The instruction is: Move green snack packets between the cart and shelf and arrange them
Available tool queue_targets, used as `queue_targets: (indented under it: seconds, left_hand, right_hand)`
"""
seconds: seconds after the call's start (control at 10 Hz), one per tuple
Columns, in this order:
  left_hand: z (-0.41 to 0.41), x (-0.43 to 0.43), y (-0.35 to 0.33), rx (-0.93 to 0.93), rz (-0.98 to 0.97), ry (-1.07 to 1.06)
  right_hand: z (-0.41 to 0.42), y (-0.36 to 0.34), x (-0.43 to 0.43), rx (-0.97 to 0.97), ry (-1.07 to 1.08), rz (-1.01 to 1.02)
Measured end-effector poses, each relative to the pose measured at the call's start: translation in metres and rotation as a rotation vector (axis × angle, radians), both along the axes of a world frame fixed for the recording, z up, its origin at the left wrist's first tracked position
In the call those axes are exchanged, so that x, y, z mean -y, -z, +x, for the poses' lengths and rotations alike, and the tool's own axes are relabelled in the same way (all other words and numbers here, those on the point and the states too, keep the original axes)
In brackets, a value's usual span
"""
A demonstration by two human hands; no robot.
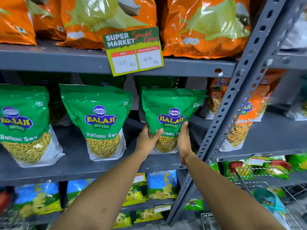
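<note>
A green Balaji Ratlami Sev packet (171, 107) stands upright at the right end of the middle grey shelf (74, 165). My left hand (147, 138) grips its lower left side and my right hand (183, 138) grips its lower right side. Two more green packets stand on the same shelf, one in the middle (99, 117) and one at the left (21, 123). Darker green packets sit behind them. The wire cart (265, 188) is at the lower right with a packet (265, 201) lying in it.
Orange packets (204, 25) fill the upper shelf, with a price tag (132, 52) hanging from its edge. A grey perforated upright (235, 90) stands right of my hands. Orange mix packets (245, 117) sit beyond it. Blue and yellow packets (161, 185) fill the lower shelf.
</note>
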State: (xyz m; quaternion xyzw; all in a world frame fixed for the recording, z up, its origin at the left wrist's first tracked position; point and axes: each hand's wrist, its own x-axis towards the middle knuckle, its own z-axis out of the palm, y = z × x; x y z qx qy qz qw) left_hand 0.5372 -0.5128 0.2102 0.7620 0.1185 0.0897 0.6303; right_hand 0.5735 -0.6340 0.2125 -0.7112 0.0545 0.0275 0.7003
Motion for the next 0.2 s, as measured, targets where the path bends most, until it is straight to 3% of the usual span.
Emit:
queue_targets:
  seconds: [0.1, 0.2]
  left_hand:
    - [-0.008, 0.003, 0.0, 0.007, -0.011, 0.024]
    - [-0.025, -0.004, 0.001, 0.14, 0.188, -0.152]
  right_hand:
    - [-0.005, -0.001, -0.002, 0.019, 0.061, 0.054]
    - [-0.025, 0.007, -0.007, -0.006, 0.27, -0.019]
